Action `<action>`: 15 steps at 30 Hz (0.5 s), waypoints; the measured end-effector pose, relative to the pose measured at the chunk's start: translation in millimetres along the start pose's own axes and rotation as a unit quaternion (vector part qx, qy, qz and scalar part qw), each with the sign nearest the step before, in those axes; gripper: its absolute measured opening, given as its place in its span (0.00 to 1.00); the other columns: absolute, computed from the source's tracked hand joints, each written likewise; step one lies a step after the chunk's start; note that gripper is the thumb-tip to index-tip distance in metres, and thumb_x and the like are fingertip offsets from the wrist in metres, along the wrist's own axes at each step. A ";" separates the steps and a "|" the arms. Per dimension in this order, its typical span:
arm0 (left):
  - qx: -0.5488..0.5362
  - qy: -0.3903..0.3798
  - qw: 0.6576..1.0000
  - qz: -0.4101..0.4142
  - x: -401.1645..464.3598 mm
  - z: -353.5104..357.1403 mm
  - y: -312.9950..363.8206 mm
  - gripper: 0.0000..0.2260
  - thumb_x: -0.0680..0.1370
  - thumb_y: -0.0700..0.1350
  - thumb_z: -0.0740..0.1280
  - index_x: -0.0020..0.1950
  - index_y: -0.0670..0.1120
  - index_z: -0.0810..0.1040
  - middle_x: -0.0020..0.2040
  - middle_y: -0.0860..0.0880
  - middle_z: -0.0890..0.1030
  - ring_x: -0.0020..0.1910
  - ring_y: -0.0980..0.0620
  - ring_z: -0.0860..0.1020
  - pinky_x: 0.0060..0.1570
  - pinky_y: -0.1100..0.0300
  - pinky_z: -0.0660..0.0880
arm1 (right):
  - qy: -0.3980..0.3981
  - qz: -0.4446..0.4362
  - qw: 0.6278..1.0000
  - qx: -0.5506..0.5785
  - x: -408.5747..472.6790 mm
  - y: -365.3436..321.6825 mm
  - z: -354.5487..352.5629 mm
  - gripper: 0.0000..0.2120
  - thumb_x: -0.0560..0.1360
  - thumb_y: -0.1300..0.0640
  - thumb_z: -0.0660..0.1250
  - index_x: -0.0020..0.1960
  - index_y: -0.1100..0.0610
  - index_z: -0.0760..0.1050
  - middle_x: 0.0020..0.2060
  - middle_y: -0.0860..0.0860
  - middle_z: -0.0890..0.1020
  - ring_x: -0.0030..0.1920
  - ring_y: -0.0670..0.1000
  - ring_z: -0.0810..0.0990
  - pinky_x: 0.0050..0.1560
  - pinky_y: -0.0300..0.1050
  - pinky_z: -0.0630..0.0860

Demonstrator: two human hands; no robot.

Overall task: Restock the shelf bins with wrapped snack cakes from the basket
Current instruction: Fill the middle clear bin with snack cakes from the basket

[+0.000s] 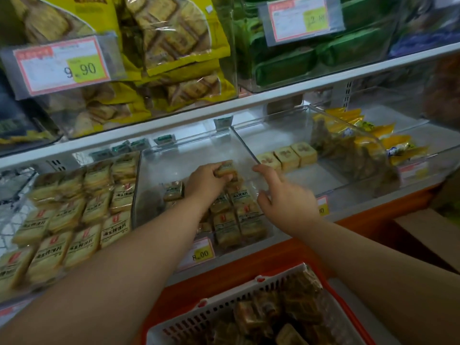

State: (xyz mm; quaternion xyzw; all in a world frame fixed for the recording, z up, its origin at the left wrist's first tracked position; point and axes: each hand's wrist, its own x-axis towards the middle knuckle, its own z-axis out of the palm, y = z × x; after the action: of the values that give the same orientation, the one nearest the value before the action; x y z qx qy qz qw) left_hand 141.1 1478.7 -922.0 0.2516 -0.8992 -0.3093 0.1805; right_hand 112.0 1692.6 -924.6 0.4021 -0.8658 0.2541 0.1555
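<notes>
A wrapped snack cake point(226, 168) sits pinched in the curled fingers of the left hand point(207, 181), held inside the middle clear shelf bin point(174, 155) above the packs already stacked there. Just below and to the right of that hand, stacked wrapped cakes point(231, 220) fill the bin's front right part; one more pack point(173, 191) lies just left of the wrist. The right hand point(286, 197) holds nothing, its fingers spread and relaxed, the forefinger tip at the clear divider wall point(245, 148) between this bin and the next; whether it touches is hard to tell. Beyond the right hand, three square cakes point(286, 155) stand in a row in the neighbouring bin. Left of the left forearm, a full bin of pale wrapped cakes point(72, 215) runs to the frame edge. Beneath both forearms, the white basket point(224, 310) with orange handles holds more wrapped cakes. An 8.00 price tag point(200, 252) hangs on the bin front between the arms.
</notes>
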 end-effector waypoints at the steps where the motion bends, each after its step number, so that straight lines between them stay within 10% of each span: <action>1: 0.025 -0.005 1.000 -0.004 7.9 6.1 -1.7 0.19 0.76 0.56 0.72 0.65 0.54 0.79 0.59 0.51 0.82 0.57 0.47 0.80 0.54 0.55 0.75 | 0.008 0.002 1.000 0.001 -0.5 -0.6 1.1 0.21 0.79 0.51 0.59 0.71 0.47 0.62 0.55 0.49 0.80 0.28 0.47 0.67 0.23 0.37 0.56; 15: 0.169 -0.053 0.984 -0.014 37.0 31.2 -14.8 0.34 0.75 0.61 0.69 0.74 0.52 0.57 0.61 0.41 0.76 0.56 0.41 0.76 0.45 0.54 0.71 | 0.036 -0.003 0.999 0.016 -1.7 -2.8 5.4 0.22 0.77 0.51 0.59 0.70 0.52 0.69 0.55 0.50 0.81 0.31 0.50 0.77 0.26 0.34 0.52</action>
State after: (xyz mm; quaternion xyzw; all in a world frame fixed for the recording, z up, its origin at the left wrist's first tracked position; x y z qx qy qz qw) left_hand 101.2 1462.2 -948.5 0.2747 -0.9431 -0.1680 0.0830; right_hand 114.8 1689.1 -928.9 0.3979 -0.8541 0.2821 0.1808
